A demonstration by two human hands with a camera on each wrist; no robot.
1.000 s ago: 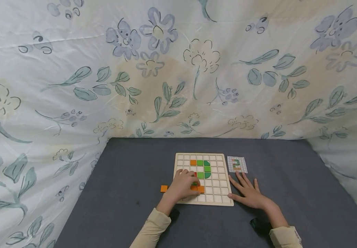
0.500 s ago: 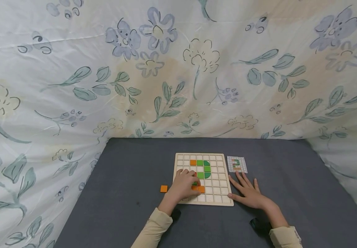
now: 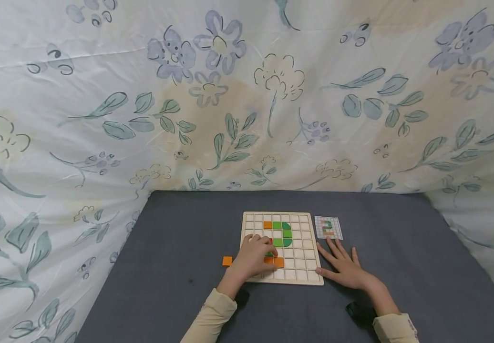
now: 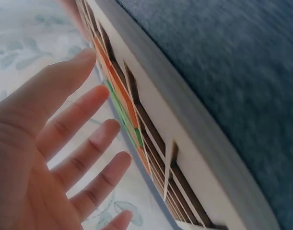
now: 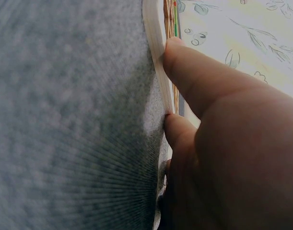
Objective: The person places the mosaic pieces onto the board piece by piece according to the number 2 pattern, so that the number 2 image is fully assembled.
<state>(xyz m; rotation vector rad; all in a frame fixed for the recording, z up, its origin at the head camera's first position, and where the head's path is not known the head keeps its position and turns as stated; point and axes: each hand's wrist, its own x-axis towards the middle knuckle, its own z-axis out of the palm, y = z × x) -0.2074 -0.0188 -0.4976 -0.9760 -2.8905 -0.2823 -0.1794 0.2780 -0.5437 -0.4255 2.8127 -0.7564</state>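
A wooden grid board (image 3: 303,276) lies on the table. Set in its squares are an orange tile (image 3: 267,225), green square tiles (image 3: 287,234), green rounded tiles (image 3: 287,242) and a sliver of red. My left hand (image 3: 253,257) is over the board's left part, its fingers loosely bent and spread, with the thumb beside an orange tile (image 3: 279,262) in a lower row. In the left wrist view the thumb and fingertips reach the orange tiles (image 4: 120,81); the palm holds nothing. My right hand (image 3: 347,270) lies flat with spread fingers, its thumb on the board's right edge.
A small pattern card (image 3: 328,227) with a coloured grid picture lies right of the board, just beyond my right fingertips. One loose orange tile (image 3: 227,261) sits on the dark tablecloth (image 3: 178,238) to the left. Behind hangs a floral cloth (image 3: 247,95).
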